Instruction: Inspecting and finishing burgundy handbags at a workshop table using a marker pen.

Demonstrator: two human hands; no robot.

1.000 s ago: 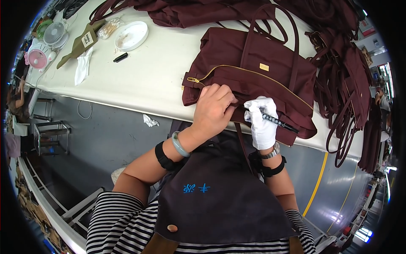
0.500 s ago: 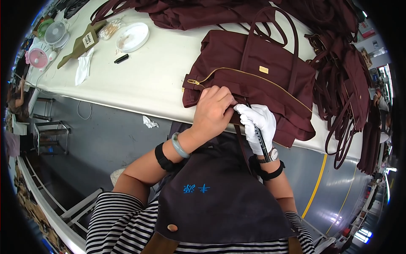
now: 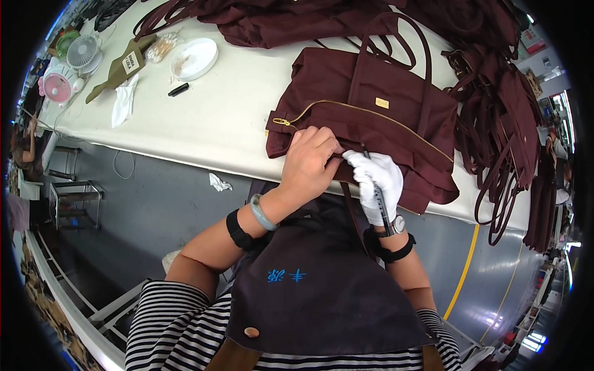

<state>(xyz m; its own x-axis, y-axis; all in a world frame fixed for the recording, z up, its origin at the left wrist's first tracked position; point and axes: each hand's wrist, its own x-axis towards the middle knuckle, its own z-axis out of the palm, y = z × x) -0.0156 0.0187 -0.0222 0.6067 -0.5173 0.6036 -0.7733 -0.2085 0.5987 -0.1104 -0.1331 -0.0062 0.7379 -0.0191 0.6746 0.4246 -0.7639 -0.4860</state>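
Note:
A dark maroon handbag (image 3: 396, 120) lies at the table's near edge, its gold zipper (image 3: 365, 107) curving across it and its two handles pointing away from me. My left hand (image 3: 311, 159), bare with a pale green bangle, is closed on the bag's fabric near the zipper pull (image 3: 281, 122). My right hand (image 3: 378, 179), in a white glove, holds a slim black pen (image 3: 382, 207) that slants up through the fingers. Its gloved fingertips meet the fabric just beside my left fingers. What lies between the fingertips is hidden.
More maroon bags (image 3: 495, 117) and straps pile at right and along the back. On the white table (image 3: 204, 114) are a white dish (image 3: 201, 59), a black cap-like piece (image 3: 179, 89), a bag of cotton swabs (image 3: 163, 47), an olive cloth pouch (image 3: 117, 75) and small fans (image 3: 84, 52). A stool (image 3: 75, 201) stands left.
Both hands stay at the same spot on the bag. The pen in my right hand has tilted slightly, and the whole view has shifted a little.

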